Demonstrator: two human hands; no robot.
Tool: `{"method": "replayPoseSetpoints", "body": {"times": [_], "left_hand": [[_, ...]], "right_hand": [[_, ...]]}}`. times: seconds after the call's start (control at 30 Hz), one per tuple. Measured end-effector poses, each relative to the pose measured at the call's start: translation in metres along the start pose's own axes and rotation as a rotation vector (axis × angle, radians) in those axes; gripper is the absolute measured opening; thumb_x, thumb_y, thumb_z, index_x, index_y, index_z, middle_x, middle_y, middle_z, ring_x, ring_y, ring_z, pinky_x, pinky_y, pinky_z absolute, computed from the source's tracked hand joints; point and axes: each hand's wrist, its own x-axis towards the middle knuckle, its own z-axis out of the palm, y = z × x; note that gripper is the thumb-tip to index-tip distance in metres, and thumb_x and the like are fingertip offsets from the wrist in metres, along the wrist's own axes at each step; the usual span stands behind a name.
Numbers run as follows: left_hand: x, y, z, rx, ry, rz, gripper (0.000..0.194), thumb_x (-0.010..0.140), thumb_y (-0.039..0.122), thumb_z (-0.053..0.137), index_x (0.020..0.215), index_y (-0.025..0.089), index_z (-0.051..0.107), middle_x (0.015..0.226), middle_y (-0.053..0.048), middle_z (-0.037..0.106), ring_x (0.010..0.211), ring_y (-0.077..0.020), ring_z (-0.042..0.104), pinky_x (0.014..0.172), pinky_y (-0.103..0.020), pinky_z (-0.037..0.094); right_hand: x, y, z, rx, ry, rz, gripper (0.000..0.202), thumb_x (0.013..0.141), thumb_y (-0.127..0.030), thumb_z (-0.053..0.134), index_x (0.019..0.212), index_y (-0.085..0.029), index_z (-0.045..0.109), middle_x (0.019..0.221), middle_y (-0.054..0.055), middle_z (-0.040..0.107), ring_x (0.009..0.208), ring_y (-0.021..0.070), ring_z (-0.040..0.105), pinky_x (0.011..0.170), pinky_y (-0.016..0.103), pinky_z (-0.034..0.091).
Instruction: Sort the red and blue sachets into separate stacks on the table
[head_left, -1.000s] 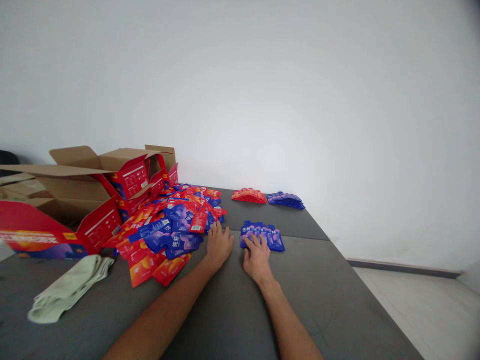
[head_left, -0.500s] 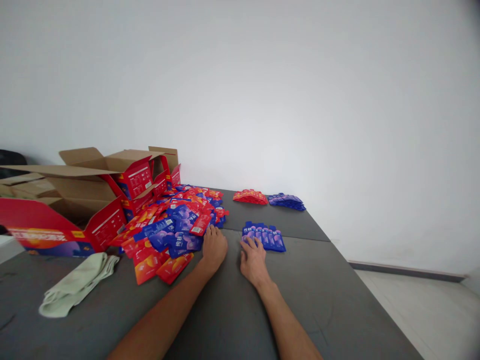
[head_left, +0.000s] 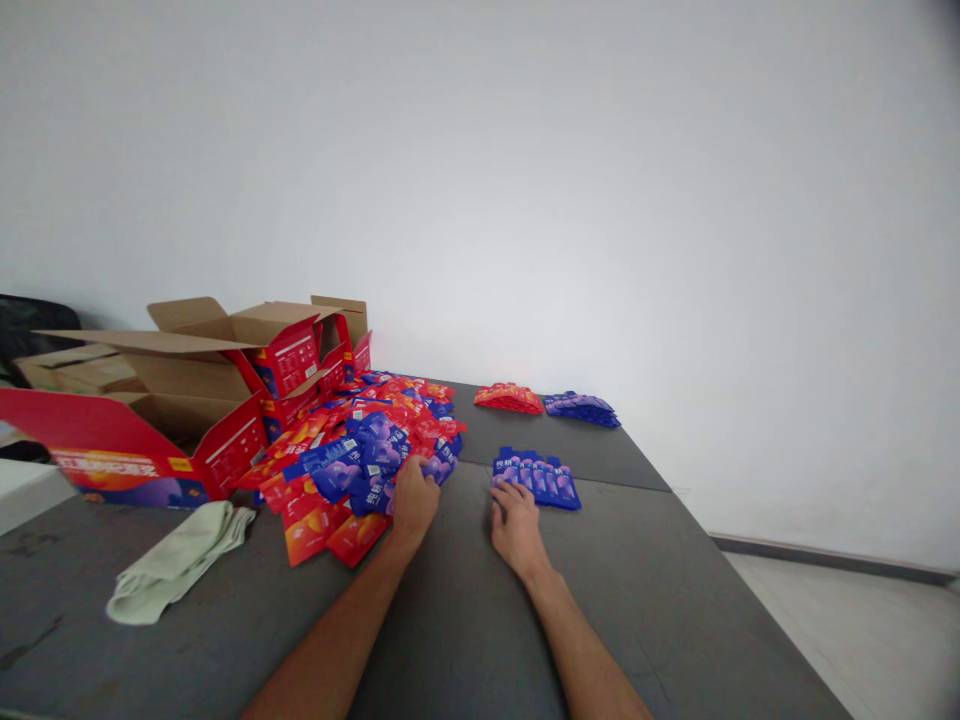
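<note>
My left hand (head_left: pixel 415 500) is closed at the right edge of a loose pile of red and blue packets (head_left: pixel 322 465), with a blue packet (head_left: pixel 442 460) pinched at its fingertips. My right hand (head_left: pixel 516 525) rests with its fingers over the left end of an overlapping row of blue packets (head_left: pixel 551 482), fingers slightly apart. Further back on the grey table (head_left: pixel 465 620) lie a fanned red stack (head_left: pixel 508 398) and a fanned blue stack (head_left: pixel 582 408).
Open red cardboard boxes (head_left: pixel 225 455) with brown flaps stand at the left, behind and beside the pile. A folded pale green cloth (head_left: pixel 180 562) lies in front of them. The table's right edge borders the floor (head_left: pixel 840 620); a white wall (head_left: pixel 600 200) rises behind.
My left hand has moved left and now has a blue packet at its fingers. The red packet near it is no longer visible there. The whole view has shifted slightly.
</note>
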Motion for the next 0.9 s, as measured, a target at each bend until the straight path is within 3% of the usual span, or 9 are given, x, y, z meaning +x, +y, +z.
{"method": "replayPoseSetpoints", "body": {"times": [0.2, 0.33, 0.47, 0.63, 0.77, 0.9], "left_hand": [[-0.013, 0.012, 0.021, -0.609, -0.202, -0.291, 0.027, 0.077, 0.012, 0.059, 0.104, 0.016, 0.053, 0.105, -0.009, 0.066, 0.089, -0.0165, 0.066, 0.073, -0.029, 0.054], [-0.029, 0.03, 0.027, -0.918, -0.391, -0.279, 0.026, 0.071, 0.017, 0.065, 0.096, 0.014, 0.057, 0.096, -0.007, 0.067, 0.083, -0.0172, 0.066, 0.07, -0.031, 0.056], [-0.038, 0.037, 0.024, -0.949, -0.549, -0.169, 0.026, 0.068, 0.021, 0.066, 0.092, 0.016, 0.06, 0.088, -0.003, 0.068, 0.081, -0.016, 0.065, 0.071, -0.029, 0.054], [-0.039, 0.033, 0.026, -0.914, -0.642, -0.085, 0.019, 0.067, 0.017, 0.062, 0.085, 0.015, 0.059, 0.068, 0.002, 0.063, 0.059, -0.0108, 0.057, 0.058, -0.024, 0.046], [-0.039, 0.033, 0.031, -0.918, -0.612, -0.064, 0.016, 0.065, 0.014, 0.061, 0.08, 0.015, 0.059, 0.058, 0.004, 0.059, 0.051, -0.0102, 0.053, 0.052, -0.022, 0.04], [-0.036, 0.036, 0.026, -0.932, -0.584, -0.08, 0.021, 0.063, 0.019, 0.07, 0.082, 0.013, 0.064, 0.066, 0.001, 0.064, 0.059, -0.0115, 0.056, 0.056, -0.021, 0.042]], "right_hand": [[0.002, -0.006, -0.005, 0.266, 0.076, 0.048, 0.037, 0.092, -0.035, 0.046, 0.118, -0.017, 0.067, 0.115, 0.009, 0.068, 0.106, 0.021, 0.059, 0.099, 0.033, 0.042], [0.002, -0.015, -0.007, 0.564, 0.031, 0.136, 0.041, 0.088, -0.048, 0.052, 0.11, -0.016, 0.067, 0.088, 0.004, 0.07, 0.077, 0.0176, 0.061, 0.078, 0.028, 0.049], [0.001, -0.019, -0.009, 0.744, 0.03, 0.194, 0.034, 0.082, -0.05, 0.059, 0.083, -0.016, 0.062, 0.063, -0.005, 0.053, 0.058, 0.012, 0.046, 0.056, 0.023, 0.038], [0.0, -0.018, -0.011, 0.829, 0.04, 0.259, 0.029, 0.077, -0.044, 0.063, 0.071, -0.019, 0.05, 0.062, -0.008, 0.038, 0.057, 0.0096, 0.034, 0.054, 0.021, 0.03], [0.001, -0.019, -0.01, 0.823, 0.041, 0.276, 0.029, 0.075, -0.041, 0.061, 0.068, -0.021, 0.041, 0.062, -0.008, 0.032, 0.058, 0.0095, 0.029, 0.054, 0.022, 0.027], [0.001, -0.019, -0.014, 0.826, 0.002, 0.272, 0.028, 0.075, -0.038, 0.061, 0.068, -0.022, 0.04, 0.062, -0.008, 0.033, 0.058, 0.0093, 0.029, 0.056, 0.022, 0.027]]}}
